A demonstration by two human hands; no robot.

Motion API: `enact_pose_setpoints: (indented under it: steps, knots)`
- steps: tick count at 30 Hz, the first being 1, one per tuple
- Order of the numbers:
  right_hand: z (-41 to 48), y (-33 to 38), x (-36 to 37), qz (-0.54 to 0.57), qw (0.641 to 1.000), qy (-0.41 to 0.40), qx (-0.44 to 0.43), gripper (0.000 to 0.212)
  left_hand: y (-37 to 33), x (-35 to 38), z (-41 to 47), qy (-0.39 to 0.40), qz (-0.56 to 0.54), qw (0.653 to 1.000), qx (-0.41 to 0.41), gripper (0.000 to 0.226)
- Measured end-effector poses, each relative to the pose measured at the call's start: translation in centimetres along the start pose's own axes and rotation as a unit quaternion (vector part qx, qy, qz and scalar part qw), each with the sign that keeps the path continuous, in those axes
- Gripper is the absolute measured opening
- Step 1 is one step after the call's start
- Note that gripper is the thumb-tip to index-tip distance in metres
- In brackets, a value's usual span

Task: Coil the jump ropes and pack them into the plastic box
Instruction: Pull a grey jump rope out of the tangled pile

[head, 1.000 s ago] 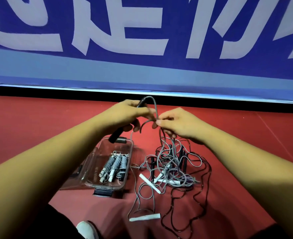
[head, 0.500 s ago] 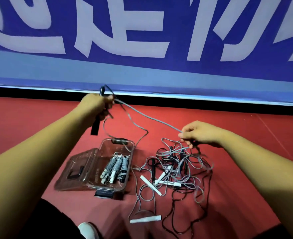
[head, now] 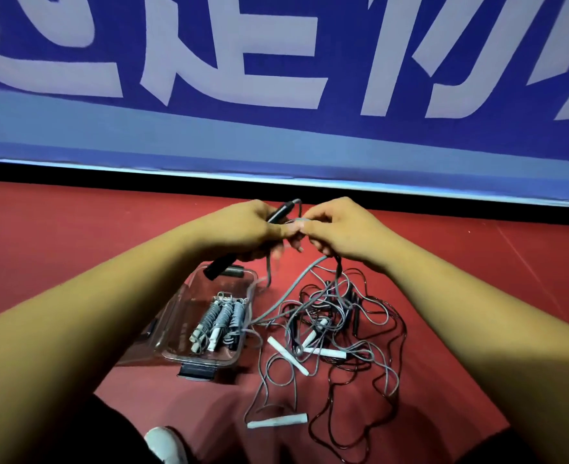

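Note:
My left hand [head: 246,229] grips a black jump rope handle [head: 221,264] that sticks out above and below the fist. My right hand [head: 338,229] pinches the grey rope [head: 296,286] of that handle, fingertips touching the left hand. The rope hangs down into a tangled pile of grey and dark jump ropes [head: 336,326] with white handles on the red floor. A clear plastic box [head: 206,356] lies open left of the pile, below my left hand. Inside it lie three coiled grey ropes [head: 221,321].
A blue banner with white lettering [head: 276,78] stands along the far edge of the red floor [head: 75,229]. One white handle [head: 278,421] lies apart near the front. The box lid [head: 162,316] hangs open on its left. A white shoe [head: 165,443] shows at the bottom.
Half a second ago my hands were spread apart with the grey rope stretched between them. Now they have come together again, fingertips touching, above the box and pile.

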State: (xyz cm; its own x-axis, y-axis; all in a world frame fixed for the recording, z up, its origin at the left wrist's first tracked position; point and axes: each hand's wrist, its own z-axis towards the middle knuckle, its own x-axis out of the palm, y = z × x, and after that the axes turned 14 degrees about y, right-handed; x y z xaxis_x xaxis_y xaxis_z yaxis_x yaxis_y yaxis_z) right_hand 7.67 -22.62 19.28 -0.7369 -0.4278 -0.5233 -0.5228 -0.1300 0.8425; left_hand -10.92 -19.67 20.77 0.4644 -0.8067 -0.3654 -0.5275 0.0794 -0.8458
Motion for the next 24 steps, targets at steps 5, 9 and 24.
enact_pose_setpoints:
  steps: [5,9,24]
  knots:
    - [-0.3,-2.6,-1.5,-0.026,0.998,0.05,0.039,0.025,1.0,-2.5,0.1,-0.206,-0.127,0.97,0.006,0.027]
    - [-1.2,-5.5,-3.5,-0.09,0.989,0.057,0.1,0.024,3.3,-5.1,-0.4,-0.315,-0.203,0.927,0.006,0.027]
    - [-0.8,-1.1,-2.1,-0.146,0.989,-0.008,0.011,0.023,0.8,-1.1,-0.1,-0.127,0.028,0.991,0.038,0.02]
